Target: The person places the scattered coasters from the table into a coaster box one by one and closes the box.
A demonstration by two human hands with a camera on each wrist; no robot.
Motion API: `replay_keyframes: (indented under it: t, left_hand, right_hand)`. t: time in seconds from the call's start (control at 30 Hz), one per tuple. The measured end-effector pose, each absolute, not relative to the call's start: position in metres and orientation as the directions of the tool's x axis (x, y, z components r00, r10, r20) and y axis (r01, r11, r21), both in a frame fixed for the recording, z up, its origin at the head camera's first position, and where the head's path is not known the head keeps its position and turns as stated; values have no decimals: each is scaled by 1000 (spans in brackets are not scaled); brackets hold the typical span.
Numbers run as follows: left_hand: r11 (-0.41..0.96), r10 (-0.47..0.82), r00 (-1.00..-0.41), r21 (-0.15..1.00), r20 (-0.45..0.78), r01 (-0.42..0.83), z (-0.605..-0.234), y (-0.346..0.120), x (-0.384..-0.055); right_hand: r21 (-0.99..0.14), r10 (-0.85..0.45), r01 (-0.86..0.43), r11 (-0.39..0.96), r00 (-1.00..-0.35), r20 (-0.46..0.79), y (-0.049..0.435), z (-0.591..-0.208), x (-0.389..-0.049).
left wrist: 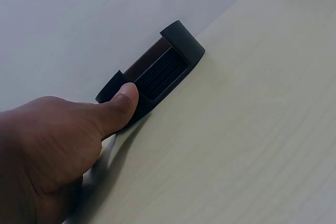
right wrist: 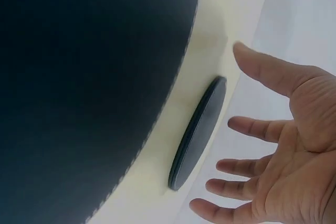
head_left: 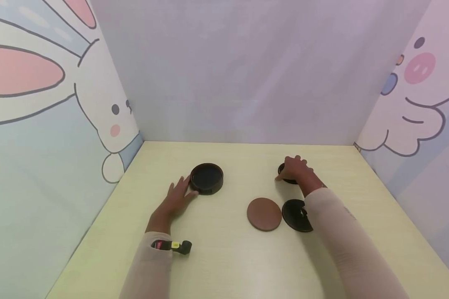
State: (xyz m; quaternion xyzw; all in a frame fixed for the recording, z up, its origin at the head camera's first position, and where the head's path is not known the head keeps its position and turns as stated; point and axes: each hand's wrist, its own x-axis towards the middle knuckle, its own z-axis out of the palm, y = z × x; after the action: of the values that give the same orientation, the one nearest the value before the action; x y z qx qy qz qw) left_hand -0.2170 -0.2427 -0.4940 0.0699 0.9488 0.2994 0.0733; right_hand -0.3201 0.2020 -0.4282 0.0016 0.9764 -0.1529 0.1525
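Observation:
My left hand (head_left: 176, 199) touches the left side of a round black coaster holder (head_left: 207, 179), thumb against its wall. In the left wrist view the thumb lies beside the cut-out of the holder (left wrist: 178, 45); dark layers show inside, and the other fingers are hidden. My right hand (head_left: 298, 170) hovers over black round coasters (head_left: 292, 181), partly covering them. The right wrist view shows the right hand (right wrist: 278, 150) with fingers spread and nothing in them, beside stacked thin discs (right wrist: 199, 135). A large dark disc (right wrist: 89, 87) with a stitched edge fills that view's left.
On the pale table (head_left: 217, 257) lie a brown round coaster (head_left: 264, 214) and, beside it, a black one (head_left: 295, 215), partly under the right sleeve. A camera strap (head_left: 172, 245) circles the left wrist. Cartoon-printed walls stand at left and right, a plain one behind.

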Motion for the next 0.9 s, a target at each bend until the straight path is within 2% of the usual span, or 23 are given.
replay_keyframes:
  t: [0.2, 0.4, 0.7, 0.9]
  left_hand:
    - [814, 183, -978, 573, -97, 95, -494, -243, -218]
    - [808, 181, -979, 581, -89, 97, -496, -244, -217]
    - [812, 175, -979, 578, -106, 82, -497, -244, -215]
    - [815, 176, -980, 573, -97, 89, -494, -243, -216]
  right_hand:
    - [-268, -37, 54, 962, -945, -324, 211, -428, -322]
    - [-261, -102, -17, 965, -943, -317, 219, -428, -325]
    - [-271, -197, -112, 956, -930, -311, 229, -430, -330]
    - [-307, -211, -113, 945, -927, -310, 232, -433, -335]
